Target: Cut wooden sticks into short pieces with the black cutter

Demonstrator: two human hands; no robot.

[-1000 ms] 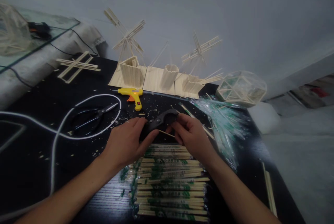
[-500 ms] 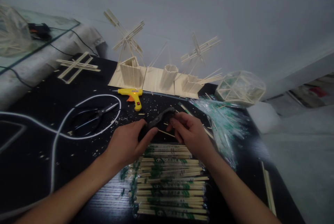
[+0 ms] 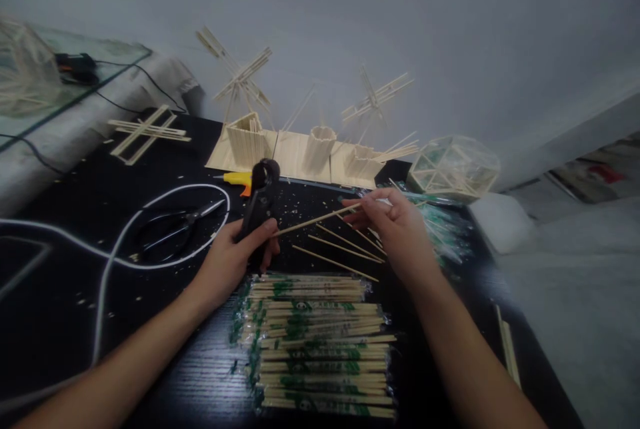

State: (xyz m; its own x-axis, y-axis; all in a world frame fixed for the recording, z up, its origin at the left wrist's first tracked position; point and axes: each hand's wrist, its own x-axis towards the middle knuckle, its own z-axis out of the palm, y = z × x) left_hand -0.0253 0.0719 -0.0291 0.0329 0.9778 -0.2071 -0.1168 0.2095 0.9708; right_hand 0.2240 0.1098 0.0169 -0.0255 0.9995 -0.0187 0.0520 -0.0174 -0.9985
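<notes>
My left hand [image 3: 233, 262] is wrapped around a black tool [image 3: 260, 206] with a rounded, jaw-like head, probably a hand cutter, held upright. A thin wooden chopstick [image 3: 320, 219] runs slantwise between my hands. Its right end is pinched in the fingers of my right hand [image 3: 397, 226], while its left end reaches the thumb of my left hand; whether that thumb grips it I cannot tell. Below the hands are several loose chopsticks [image 3: 345, 262] on the black table. Nearer to me lie wrapped chopsticks [image 3: 325, 369] in clear and green packets.
Behind the black tool a yellow glue gun [image 3: 237, 179] is partly hidden. Scissors [image 3: 187, 219] lie inside a white cable loop [image 3: 175, 187]. Stick-built models [image 3: 300, 149] line the back, a stick cross [image 3: 149, 134] the left. Crumpled wrappers [image 3: 445, 232] and a polyhedral frame [image 3: 455, 166] are at right.
The black tool has swung from lying flat to upright in my left hand, which moved left. My right hand has moved right and up and now holds a chopstick.
</notes>
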